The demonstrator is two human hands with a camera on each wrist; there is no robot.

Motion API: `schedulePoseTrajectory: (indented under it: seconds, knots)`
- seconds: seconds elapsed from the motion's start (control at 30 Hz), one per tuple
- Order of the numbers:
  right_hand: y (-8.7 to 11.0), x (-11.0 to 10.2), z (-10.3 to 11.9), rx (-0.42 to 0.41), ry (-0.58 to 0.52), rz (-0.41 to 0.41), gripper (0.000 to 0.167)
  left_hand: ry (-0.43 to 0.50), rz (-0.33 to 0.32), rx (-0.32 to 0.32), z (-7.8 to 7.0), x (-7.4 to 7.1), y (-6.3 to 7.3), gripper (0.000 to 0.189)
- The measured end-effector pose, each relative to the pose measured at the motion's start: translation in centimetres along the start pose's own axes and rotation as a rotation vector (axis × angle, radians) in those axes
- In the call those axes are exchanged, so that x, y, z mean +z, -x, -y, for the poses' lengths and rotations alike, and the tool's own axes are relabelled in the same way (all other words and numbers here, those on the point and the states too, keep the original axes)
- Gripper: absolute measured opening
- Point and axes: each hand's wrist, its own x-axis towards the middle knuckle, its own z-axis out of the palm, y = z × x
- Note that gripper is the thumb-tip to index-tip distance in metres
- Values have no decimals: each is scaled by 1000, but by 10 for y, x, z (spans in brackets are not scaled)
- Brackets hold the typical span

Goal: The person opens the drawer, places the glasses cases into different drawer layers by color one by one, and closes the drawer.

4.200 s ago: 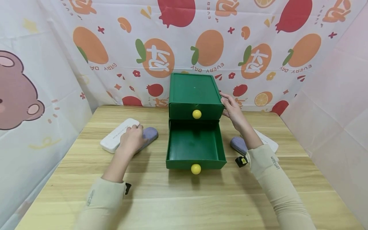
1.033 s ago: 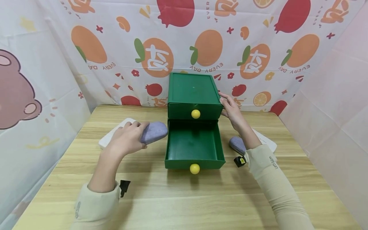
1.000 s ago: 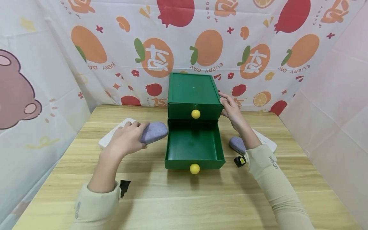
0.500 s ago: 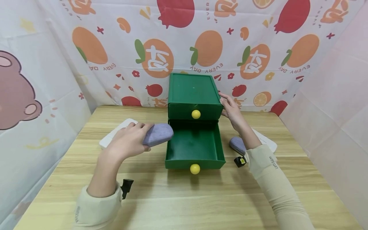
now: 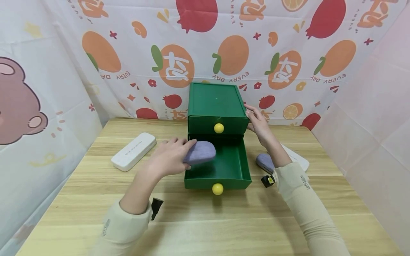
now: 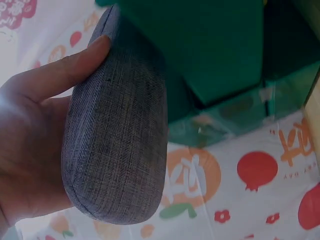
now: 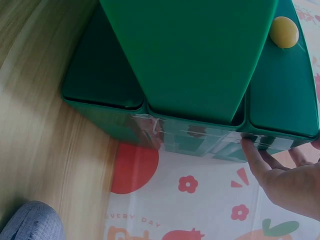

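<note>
A purple-grey fabric glasses case [image 5: 201, 152] is gripped by my left hand [image 5: 169, 156], thumb on one side. In the head view it hovers over the left part of a pulled-out green drawer [image 5: 224, 167] with a yellow knob. The left wrist view shows the case's woven cloth [image 6: 117, 135] close up, the thumb pressing near one end. My right hand [image 5: 260, 124] rests against the right side of the green drawer cabinet [image 5: 216, 101], near its top. In the right wrist view the fingers [image 7: 256, 157] touch the cabinet's side wall, holding no loose thing.
On the wooden table [image 5: 205, 224], a white case [image 5: 133, 152] lies left of the cabinet. Another purple-grey case [image 5: 264, 161] and a white case [image 5: 296, 156] lie at the right, partly behind my right forearm. A fruit-print cloth [image 5: 128, 85] hangs behind the cabinet.
My left hand took up the left purple-grey glasses case from the table and carried it right, from beside the drawer to over it. The right hand stayed at the cabinet's side.
</note>
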Motion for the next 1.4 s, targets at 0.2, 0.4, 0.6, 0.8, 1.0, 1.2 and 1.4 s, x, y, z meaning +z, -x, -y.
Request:
schedulePoseTrajectory:
  seconds: [0.2, 0.4, 0.6, 0.8, 1.0, 1.2, 1.4]
  knots:
    - [1, 0, -1, -8, 12, -5, 48, -1, 26, 61, -12, 7, -15, 69]
    - [2, 1, -1, -13, 10, -10, 48, -11, 31, 104, -19, 14, -27, 67]
    - [1, -1, -1, -8, 13, -19, 48, -9, 47, 119, -26, 22, -39, 66]
    - [1, -2, -2, -6, 17, -16, 48, -23, 85, 142, -33, 31, -49, 66]
    - [1, -1, -2, -2, 15, -14, 49, -69, 122, 149, -38, 35, -55, 66]
    - [1, -1, 0, 3, 5, -1, 48, -66, 159, 128, -39, 37, -63, 68]
    - [10, 6, 14, 13, 14, 8, 47, -39, 207, 98, -36, 46, -69, 69]
